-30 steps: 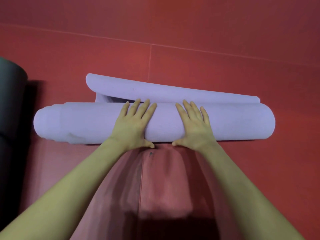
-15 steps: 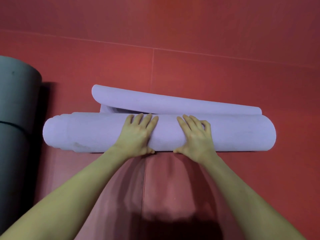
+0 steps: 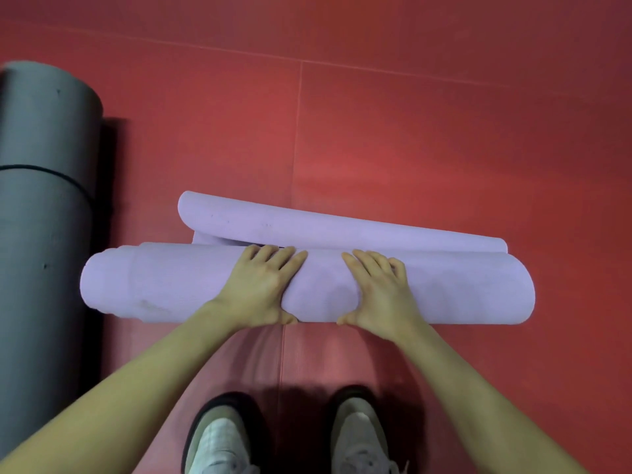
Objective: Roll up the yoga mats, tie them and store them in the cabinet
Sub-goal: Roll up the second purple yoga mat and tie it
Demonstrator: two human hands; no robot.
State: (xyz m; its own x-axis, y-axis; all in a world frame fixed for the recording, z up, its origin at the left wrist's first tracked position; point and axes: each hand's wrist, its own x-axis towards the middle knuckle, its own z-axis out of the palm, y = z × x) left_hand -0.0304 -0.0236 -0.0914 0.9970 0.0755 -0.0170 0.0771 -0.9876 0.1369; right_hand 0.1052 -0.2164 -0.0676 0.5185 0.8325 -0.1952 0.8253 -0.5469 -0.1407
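Lilac mat [image 3: 178, 285] rolled further since a second ago, only a short curled flap [image 3: 342, 227] left. Left hand [image 3: 260, 289] and right hand [image 3: 379, 292] pressed flat, fingers spread, on the roll. Nearly ready for tying.

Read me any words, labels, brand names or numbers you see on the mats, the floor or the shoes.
None can be read: no text on the purple mat, the grey mat, the red floor or the shoes.
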